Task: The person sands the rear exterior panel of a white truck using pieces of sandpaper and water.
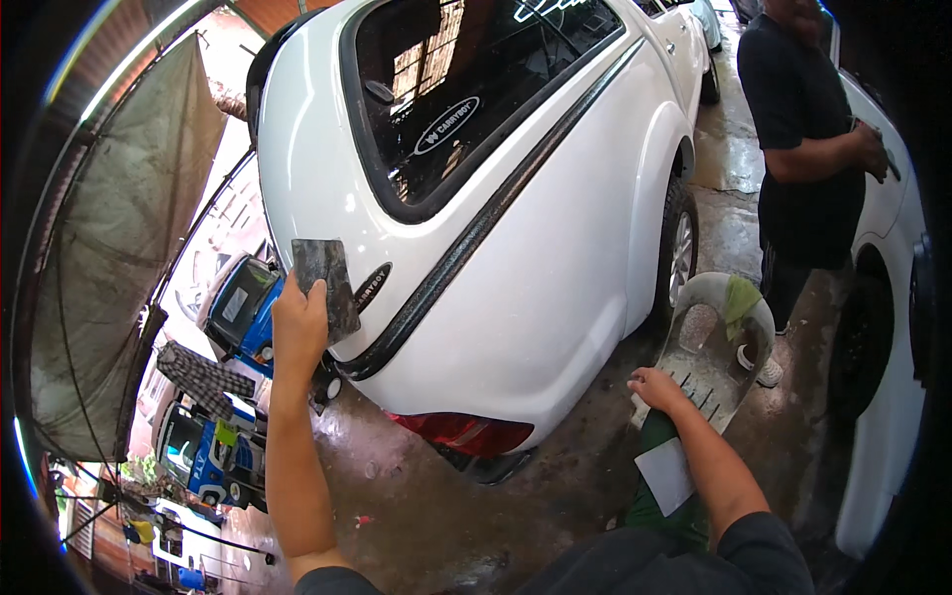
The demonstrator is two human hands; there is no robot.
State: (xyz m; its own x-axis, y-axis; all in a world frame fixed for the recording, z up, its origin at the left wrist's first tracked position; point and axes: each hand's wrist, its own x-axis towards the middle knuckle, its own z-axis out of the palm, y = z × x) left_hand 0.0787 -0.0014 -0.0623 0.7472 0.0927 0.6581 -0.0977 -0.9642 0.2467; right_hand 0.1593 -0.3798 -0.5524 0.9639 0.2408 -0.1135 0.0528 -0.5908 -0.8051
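My left hand [300,322] is closed on the lower edge of a dark grey, mottled rectangular sheet [330,283] that looks like sandpaper. The sheet is held up in front of the rear corner of a white canopy [315,188] on a pickup; I cannot tell whether it touches the paint. Above my knee, my right hand [656,388] rests with loosely bent fingers and nothing visible in it. It is beside a white plastic chair [754,372]. A pale rectangular sheet [665,477] lies on my green-clad thigh.
A green cloth [740,302] hangs over the chair. Another person [808,129] stands at the right beside a second white vehicle [873,496]. The pickup's red tail light [466,433] is low ahead. Blue vehicles [260,315] stand at left, near a hanging tarp [104,268]. The floor [416,516] looks wet.
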